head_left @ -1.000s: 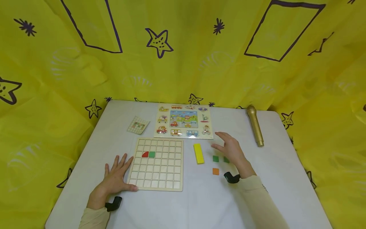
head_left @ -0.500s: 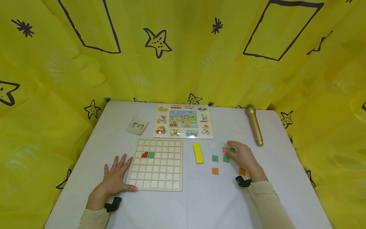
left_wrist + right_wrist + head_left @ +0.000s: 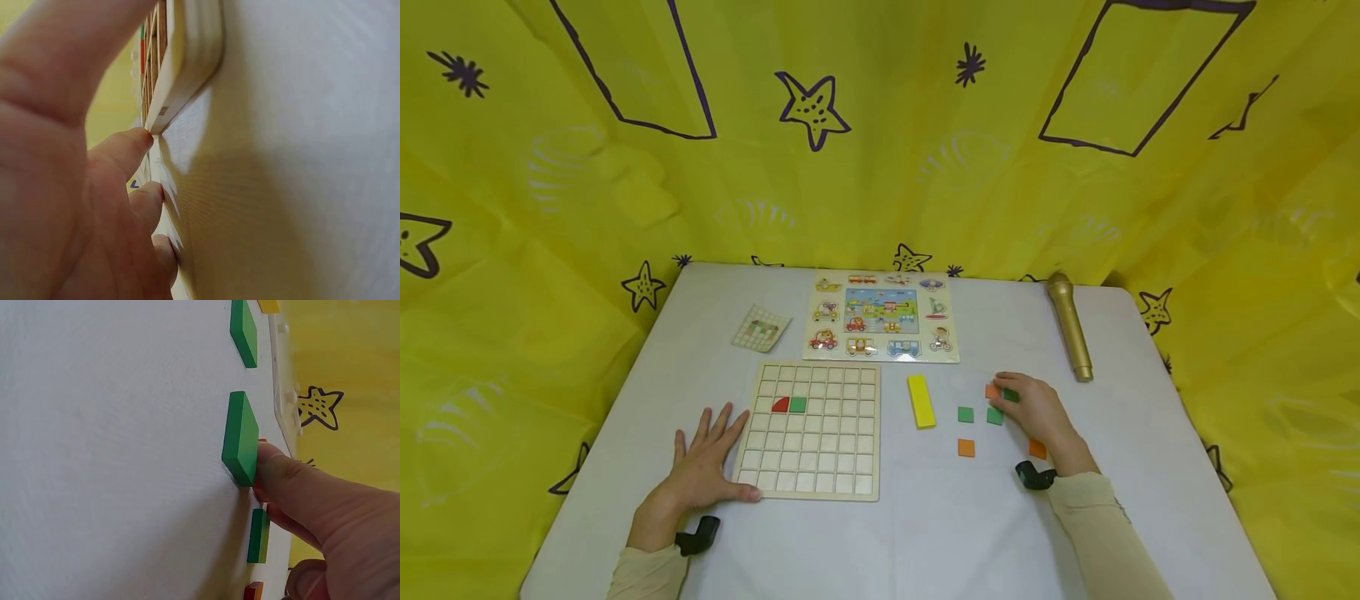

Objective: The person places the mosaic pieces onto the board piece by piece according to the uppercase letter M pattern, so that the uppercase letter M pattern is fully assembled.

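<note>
My left hand lies with spread fingers at the left side of a wooden grid board, its thumb on the near left corner. On the board sit a red quarter-round tile and a green square tile, side by side. Over the loose tiles at right, my right hand pinches an orange square tile between thumb and fingers. A green tile stands close in front of that thumb in the right wrist view and partly hides the orange one. Another green tile lies just under the fingers.
More loose tiles lie about: a green tile, an orange tile, and an orange tile by the right wrist. A yellow bar lies beside the board. Behind are a pattern card, a vehicle picture puzzle and a gold microphone.
My right hand has moved right and nearer from beside the picture puzzle, down to the loose tiles, and its fingertips have closed on an orange tile. The left hand has stayed put.
</note>
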Demonstrator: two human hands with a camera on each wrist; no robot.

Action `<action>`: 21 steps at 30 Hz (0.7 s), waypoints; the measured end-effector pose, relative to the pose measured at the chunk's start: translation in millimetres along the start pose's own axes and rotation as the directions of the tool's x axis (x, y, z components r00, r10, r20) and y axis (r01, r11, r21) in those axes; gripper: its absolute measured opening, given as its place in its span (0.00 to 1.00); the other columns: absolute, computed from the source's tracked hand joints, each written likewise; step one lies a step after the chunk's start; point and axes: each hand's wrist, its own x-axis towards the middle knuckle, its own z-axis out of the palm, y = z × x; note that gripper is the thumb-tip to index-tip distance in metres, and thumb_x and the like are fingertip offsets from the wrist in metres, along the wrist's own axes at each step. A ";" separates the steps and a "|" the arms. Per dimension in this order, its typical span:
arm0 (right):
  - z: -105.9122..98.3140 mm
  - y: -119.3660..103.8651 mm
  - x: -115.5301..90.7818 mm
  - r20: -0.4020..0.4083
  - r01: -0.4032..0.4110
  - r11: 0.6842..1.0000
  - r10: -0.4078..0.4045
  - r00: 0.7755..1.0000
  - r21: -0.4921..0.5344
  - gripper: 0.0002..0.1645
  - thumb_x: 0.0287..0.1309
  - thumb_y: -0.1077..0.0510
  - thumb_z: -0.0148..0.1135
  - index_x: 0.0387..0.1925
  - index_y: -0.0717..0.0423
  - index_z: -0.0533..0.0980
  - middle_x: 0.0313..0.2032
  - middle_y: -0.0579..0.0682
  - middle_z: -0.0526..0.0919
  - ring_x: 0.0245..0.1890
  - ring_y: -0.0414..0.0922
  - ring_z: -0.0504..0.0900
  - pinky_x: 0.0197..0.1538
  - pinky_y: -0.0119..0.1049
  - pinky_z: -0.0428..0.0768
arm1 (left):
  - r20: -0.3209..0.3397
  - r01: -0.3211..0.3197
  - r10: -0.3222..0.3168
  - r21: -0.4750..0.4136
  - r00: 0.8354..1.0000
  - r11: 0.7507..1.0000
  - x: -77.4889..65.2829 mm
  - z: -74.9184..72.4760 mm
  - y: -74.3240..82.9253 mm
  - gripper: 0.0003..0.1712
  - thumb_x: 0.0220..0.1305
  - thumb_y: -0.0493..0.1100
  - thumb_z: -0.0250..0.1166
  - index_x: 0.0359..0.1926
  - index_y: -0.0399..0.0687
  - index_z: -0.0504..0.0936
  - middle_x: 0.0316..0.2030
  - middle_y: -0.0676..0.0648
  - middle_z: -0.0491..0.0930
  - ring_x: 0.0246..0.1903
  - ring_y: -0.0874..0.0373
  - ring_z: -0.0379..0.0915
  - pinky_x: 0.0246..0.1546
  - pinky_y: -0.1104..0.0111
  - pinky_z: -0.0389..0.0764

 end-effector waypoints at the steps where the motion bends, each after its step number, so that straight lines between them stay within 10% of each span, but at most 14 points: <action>1: -0.1 -0.3 -0.1 -0.002 0.005 1.000 -0.005 1.000 -0.008 0.28 0.58 0.54 0.69 0.56 0.67 0.77 0.58 0.61 0.76 0.60 0.63 0.70 0.61 0.59 0.67 | 0.001 0.002 -0.002 0.002 1.000 1.000 0.1 0.2 -0.2 0.76 0.28 0.76 0.75 0.74 0.43 0.56 0.74 0.33 0.44 0.71 0.31 0.29 0.57 0.29 0.27; 21: 0.2 -9.3 2.8 -0.016 -0.022 1.000 0.022 1.000 0.001 0.24 0.60 0.52 0.68 0.50 0.67 0.79 0.60 0.64 0.73 0.60 0.64 0.70 0.60 0.58 0.68 | 0.004 0.012 -0.012 0.001 1.000 1.000 1.1 0.7 -1.1 0.77 0.27 0.76 0.75 0.75 0.43 0.55 0.74 0.33 0.43 0.71 0.31 0.27 0.57 0.29 0.27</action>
